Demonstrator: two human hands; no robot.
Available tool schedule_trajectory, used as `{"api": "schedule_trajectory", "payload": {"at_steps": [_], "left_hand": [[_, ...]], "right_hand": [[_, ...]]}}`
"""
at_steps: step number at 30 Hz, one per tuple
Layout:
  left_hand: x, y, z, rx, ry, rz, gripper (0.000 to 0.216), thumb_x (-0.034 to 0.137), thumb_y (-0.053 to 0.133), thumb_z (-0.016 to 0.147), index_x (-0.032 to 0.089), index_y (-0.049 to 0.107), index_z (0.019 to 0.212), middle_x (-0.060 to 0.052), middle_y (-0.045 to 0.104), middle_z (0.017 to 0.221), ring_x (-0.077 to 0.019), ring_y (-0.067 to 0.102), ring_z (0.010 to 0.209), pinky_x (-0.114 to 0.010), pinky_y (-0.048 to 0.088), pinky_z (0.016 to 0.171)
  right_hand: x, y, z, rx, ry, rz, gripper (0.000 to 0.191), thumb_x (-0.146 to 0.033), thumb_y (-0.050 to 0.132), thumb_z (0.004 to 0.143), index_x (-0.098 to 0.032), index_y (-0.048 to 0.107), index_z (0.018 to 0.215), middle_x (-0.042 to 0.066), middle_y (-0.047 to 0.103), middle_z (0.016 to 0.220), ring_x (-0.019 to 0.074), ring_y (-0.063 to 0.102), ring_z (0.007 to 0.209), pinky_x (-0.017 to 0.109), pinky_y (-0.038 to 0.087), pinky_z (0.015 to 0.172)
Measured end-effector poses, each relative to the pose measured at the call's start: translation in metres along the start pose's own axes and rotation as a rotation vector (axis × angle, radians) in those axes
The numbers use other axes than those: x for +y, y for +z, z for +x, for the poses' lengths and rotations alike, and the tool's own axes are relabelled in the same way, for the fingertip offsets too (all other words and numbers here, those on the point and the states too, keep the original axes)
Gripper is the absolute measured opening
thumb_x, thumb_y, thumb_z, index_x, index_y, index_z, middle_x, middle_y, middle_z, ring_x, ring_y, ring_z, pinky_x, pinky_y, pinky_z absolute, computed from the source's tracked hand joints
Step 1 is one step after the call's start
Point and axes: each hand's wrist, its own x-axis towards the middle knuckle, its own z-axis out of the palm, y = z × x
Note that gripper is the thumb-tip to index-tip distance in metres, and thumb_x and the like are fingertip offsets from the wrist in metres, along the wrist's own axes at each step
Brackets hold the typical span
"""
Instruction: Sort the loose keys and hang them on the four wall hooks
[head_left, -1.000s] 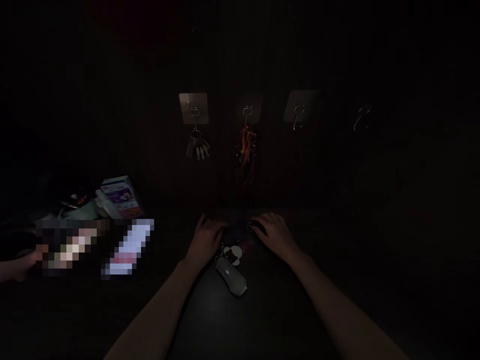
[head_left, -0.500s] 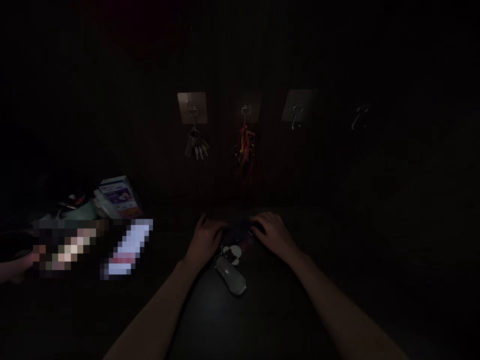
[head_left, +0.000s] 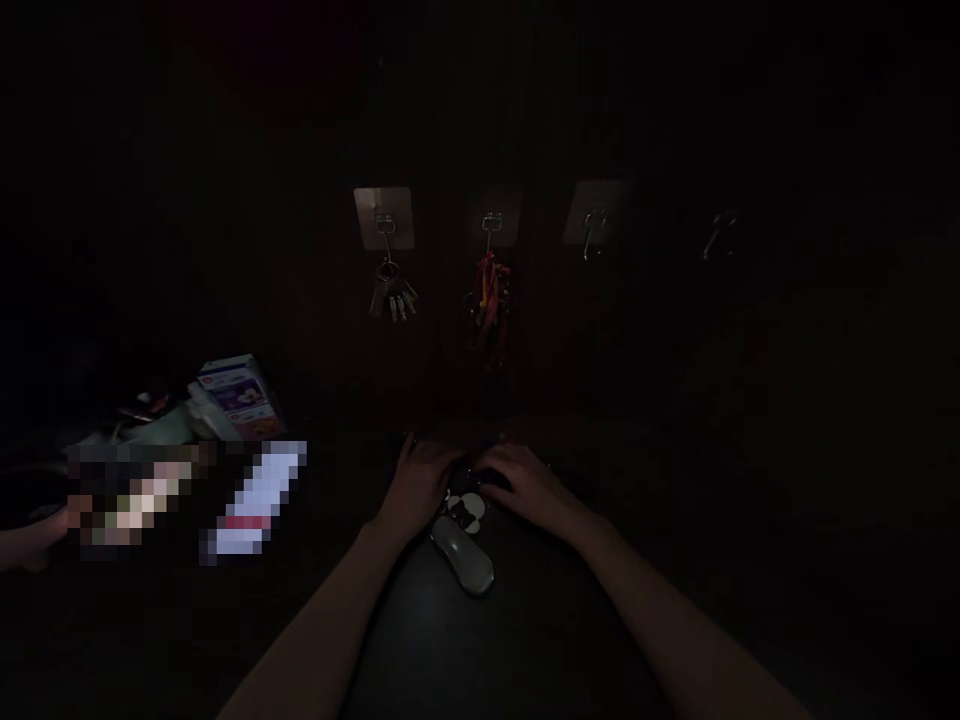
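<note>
Low light. The left hand (head_left: 418,487) and right hand (head_left: 529,490) sit close together on the worktop (head_left: 427,640), fingers (head_left: 499,465) curled down over a dark strap (head_left: 487,480). A white flower charm (head_left: 465,511) and a grey oval fob (head_left: 461,555) lie just below the hands, on the near side, and appear joined to the strap as one bunch. Both hands touch the bunch, but it is too dark to tell whether either is closed on it or only resting there. Work in hand: both hands on the far end of the bunch.

On the wall ahead, a row of hooks. The first, on a pale adhesive plate (head_left: 383,217), carries a bunch of keys (head_left: 392,297); the second carries a red and yellow cord (head_left: 490,305). Two more hooks (head_left: 596,228) stand further right. Left of the hands: a printed box (head_left: 237,398), two pixelated patches (head_left: 259,503), and another person's hand (head_left: 37,535) at the frame edge, well apart.
</note>
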Motion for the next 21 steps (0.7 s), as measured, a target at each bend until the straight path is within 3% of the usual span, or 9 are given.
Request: {"api": "schedule_trajectory", "payload": {"at_steps": [5,10,21], "left_hand": [[0.0,0.003,0.003,-0.05,0.026,0.044,0.034,0.017,0.048,0.086,0.032,0.055,0.115,-0.001,0.06,0.118,-0.0204,0.05,0.113,-0.053,0.016,0.108],[0.0,0.001,0.002,-0.049,-0.024,0.01,0.016,0.024,0.053,0.085,0.025,0.058,0.1,-0.002,0.062,0.111,-0.0208,0.052,0.108,-0.051,0.022,0.105],[0.004,-0.005,0.004,0.111,-0.034,-0.026,0.01,0.023,0.046,0.089,0.022,0.055,0.087,0.003,0.066,0.084,-0.0141,0.061,0.082,-0.048,0.023,0.107]], "right_hand": [[0.0,0.001,0.001,0.023,-0.016,0.077,0.017,-0.012,0.055,0.081,-0.023,0.061,0.092,0.002,0.066,0.095,0.0184,0.059,0.094,0.041,0.036,0.096],[0.002,-0.002,0.0,0.044,-0.008,0.06,0.016,-0.012,0.054,0.081,-0.023,0.061,0.091,0.002,0.066,0.094,0.018,0.059,0.094,0.038,0.038,0.093],[0.002,-0.013,-0.003,0.072,0.118,-0.037,0.012,-0.024,0.053,0.085,-0.024,0.062,0.093,0.004,0.066,0.099,0.023,0.058,0.101,0.042,0.039,0.087]]}}
